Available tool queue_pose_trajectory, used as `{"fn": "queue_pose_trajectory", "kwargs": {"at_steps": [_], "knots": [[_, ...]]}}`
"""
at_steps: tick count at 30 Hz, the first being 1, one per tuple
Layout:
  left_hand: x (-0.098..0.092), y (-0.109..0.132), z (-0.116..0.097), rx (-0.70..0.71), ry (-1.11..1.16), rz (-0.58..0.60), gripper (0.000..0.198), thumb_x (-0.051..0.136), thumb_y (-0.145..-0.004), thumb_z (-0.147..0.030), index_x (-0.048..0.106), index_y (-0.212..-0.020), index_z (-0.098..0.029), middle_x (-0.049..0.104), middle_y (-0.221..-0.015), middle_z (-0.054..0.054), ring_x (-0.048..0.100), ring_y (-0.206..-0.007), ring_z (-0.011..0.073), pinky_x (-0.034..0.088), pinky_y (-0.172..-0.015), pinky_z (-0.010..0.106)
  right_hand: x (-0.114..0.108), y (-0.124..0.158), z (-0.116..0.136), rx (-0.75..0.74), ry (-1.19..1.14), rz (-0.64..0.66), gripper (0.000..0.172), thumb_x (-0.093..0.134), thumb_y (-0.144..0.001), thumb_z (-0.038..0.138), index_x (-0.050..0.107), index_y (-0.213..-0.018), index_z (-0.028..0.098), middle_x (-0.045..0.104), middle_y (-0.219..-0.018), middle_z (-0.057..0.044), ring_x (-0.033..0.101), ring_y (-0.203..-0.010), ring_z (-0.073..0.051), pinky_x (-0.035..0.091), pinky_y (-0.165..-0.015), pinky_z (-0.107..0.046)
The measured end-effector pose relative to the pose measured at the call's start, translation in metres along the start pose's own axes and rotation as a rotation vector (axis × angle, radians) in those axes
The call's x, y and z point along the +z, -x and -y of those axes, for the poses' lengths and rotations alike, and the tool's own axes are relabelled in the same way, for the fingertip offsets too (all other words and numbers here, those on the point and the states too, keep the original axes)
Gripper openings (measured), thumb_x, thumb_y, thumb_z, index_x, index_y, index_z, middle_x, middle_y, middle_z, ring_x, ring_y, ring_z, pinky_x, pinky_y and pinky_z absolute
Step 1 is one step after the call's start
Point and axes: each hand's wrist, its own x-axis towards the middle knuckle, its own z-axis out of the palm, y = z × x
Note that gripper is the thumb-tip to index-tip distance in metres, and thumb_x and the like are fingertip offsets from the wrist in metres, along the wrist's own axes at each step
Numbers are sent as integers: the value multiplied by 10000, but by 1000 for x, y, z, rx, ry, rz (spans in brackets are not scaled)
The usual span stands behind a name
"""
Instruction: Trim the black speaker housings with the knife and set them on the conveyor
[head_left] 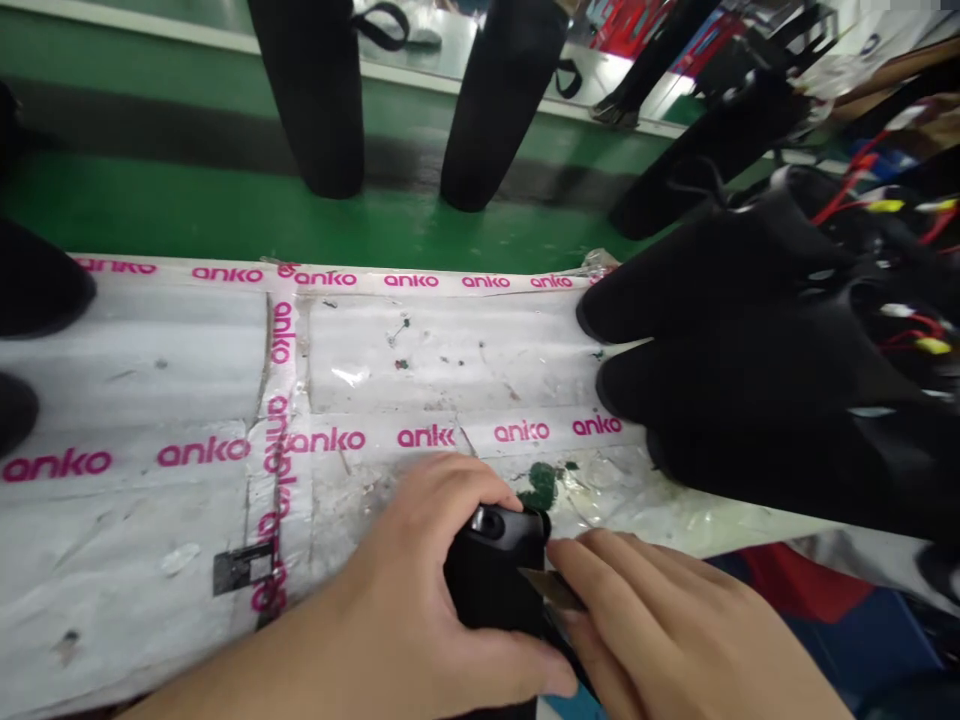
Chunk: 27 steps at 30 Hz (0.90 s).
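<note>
My left hand [442,600] is wrapped round a black tube-like part [487,580] with a glossy end that has a round hole in it. In my right hand [645,610] is a small utility knife [549,588], its thin blade pointing left against the side of the black part. My right fingers are closed on the knife, so most of its handle is hidden. Both hands are at the near edge of the tabletop, and the lower end of the black part runs out of view.
White sheeting [427,350] held with pink-lettered "anko" tape [411,281] covers the bench. Large black tubes [787,400] with red and yellow-ended wires lie at the right. More black tubes [504,100] stand on the green surface [225,200] behind. A dark scrap [241,568] lies at left.
</note>
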Motion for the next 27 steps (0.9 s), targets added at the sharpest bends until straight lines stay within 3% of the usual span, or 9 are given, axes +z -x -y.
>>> {"fn": "queue_pose_trajectory", "kwargs": {"at_steps": [4, 7, 11, 16, 20, 23, 27], "knots": [[20, -3, -5, 8, -54, -52, 499, 824, -590, -92, 641, -1016, -278, 650, -1150, 25, 703, -1092, 305, 585, -1004, 494, -2, 9, 2, 22, 57, 36, 286, 454, -940, 66, 517, -1165, 231, 647, -839, 25, 654, -648, -200, 467, -589, -355], [25, -3, -3, 57, -82, -99, 526, 689, -586, -84, 623, -1066, -290, 656, -1151, 23, 719, -1082, 285, 600, -992, 472, 2, 9, 5, 65, 45, 12, 272, 450, -934, 51, 500, -1123, 240, 632, -821, 31, 619, -625, -187, 435, -588, -350], [26, -2, 1, 74, -94, -60, 528, 701, -615, -90, 624, -1094, -301, 660, -1173, 21, 725, -1112, 279, 629, -962, 420, 8, 8, 6, 102, 15, -39, 256, 436, -922, 32, 455, -1033, 262, 582, -765, 45, 548, -567, -175, 383, -561, -347], [23, -5, -2, 97, -110, -36, 554, 724, -612, -63, 635, -1102, -306, 663, -1168, -1, 723, -1108, 246, 619, -988, 370, 9, 8, 3, 97, -5, -28, 342, 468, -783, 23, 434, -1013, 275, 587, -773, 54, 560, -585, -177, 391, -570, -353], [18, -12, -10, 37, -78, 8, 466, 748, -616, -83, 675, -1029, -287, 693, -1099, -2, 737, -1051, 242, 632, -892, 334, 6, 7, 3, 106, -34, 5, 392, 480, -697, 28, 389, -982, 281, 596, -777, 57, 559, -568, -164, 381, -534, -335], [15, -14, -11, 6, -51, 37, 423, 773, -612, -89, 704, -983, -280, 711, -1042, -6, 746, -979, 236, 635, -817, 319, 6, 7, 4, 106, -38, 30, 407, 492, -685, 30, 388, -992, 277, 601, -779, 49, 536, -528, -160, 365, -501, -328], [19, -12, -3, 41, -62, -11, 487, 794, -588, -59, 715, -1001, -304, 711, -1026, -36, 746, -939, 207, 623, -808, 298, 9, 8, 4, 105, 1, 30, 417, 520, -699, 49, 440, -1048, 264, 620, -784, 37, 560, -529, -176, 376, -488, -339]]}}
